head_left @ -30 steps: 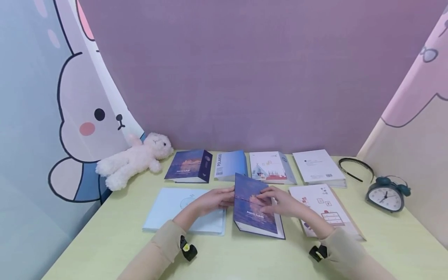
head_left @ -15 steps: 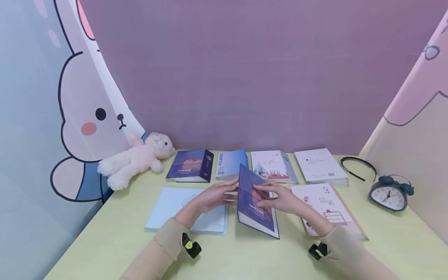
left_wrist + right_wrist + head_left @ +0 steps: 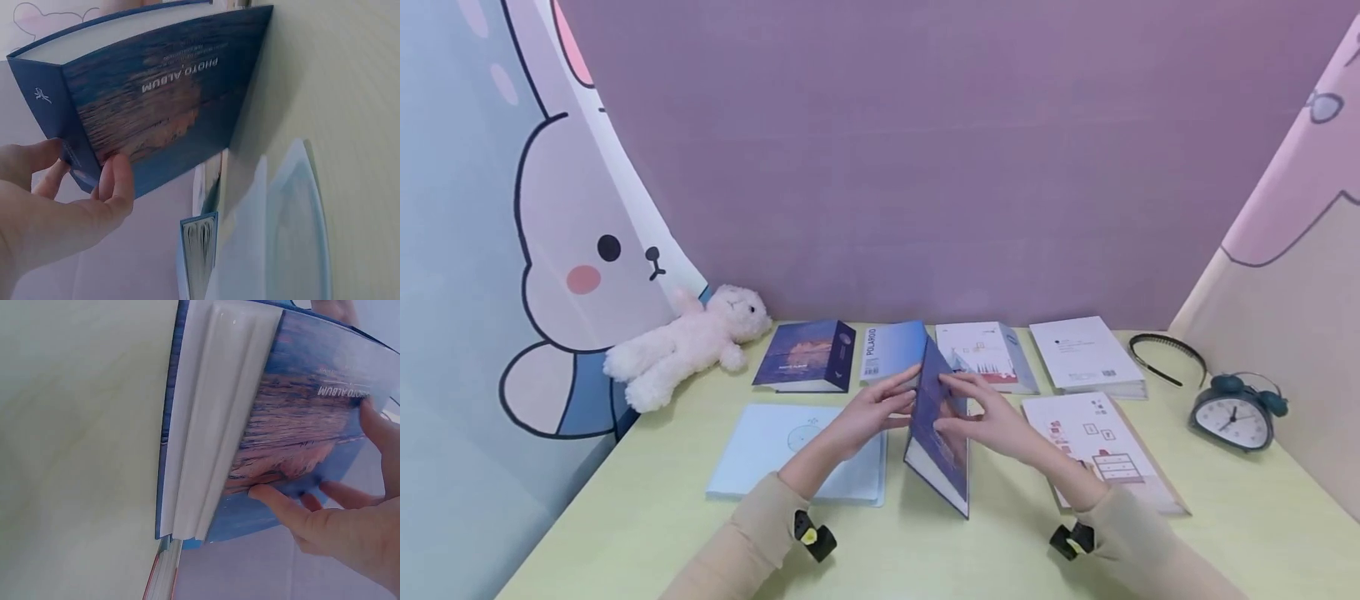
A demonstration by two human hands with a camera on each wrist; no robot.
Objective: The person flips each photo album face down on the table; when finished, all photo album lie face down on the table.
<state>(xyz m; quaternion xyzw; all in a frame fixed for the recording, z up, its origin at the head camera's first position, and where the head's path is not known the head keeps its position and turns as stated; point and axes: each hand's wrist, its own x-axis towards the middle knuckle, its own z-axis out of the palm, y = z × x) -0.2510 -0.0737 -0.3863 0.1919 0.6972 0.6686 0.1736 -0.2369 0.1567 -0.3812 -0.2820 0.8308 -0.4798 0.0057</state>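
Observation:
A purple-blue photo album [image 3: 951, 462] with a sunset seascape cover stands tilted steeply near the middle of the table. My left hand [image 3: 867, 417] grips its spine side; in the left wrist view, fingers [image 3: 115, 184] touch the cover and others touch the dark spine [image 3: 62, 112]. My right hand [image 3: 988, 421] rests spread fingertips on the opposite cover, also seen in the right wrist view [image 3: 297, 450]. White page edges [image 3: 219, 419] face the table side there. A pale blue album [image 3: 752, 454] lies left of it, and a white illustrated album [image 3: 1090, 433] lies right.
Along the back lie another sunset album [image 3: 797, 354], a blue Polaroid album [image 3: 891, 350], a tent-picture album [image 3: 977, 354] and a plain white album [image 3: 1082, 354]. A plush toy [image 3: 688, 346] lies left; a headband [image 3: 1168, 354] and alarm clock [image 3: 1232, 417] sit right.
The photo album has turned from a shallow tilt to a steeper, near-upright one, its front cover swinging to face right. Both hands have stayed on it while it turned.

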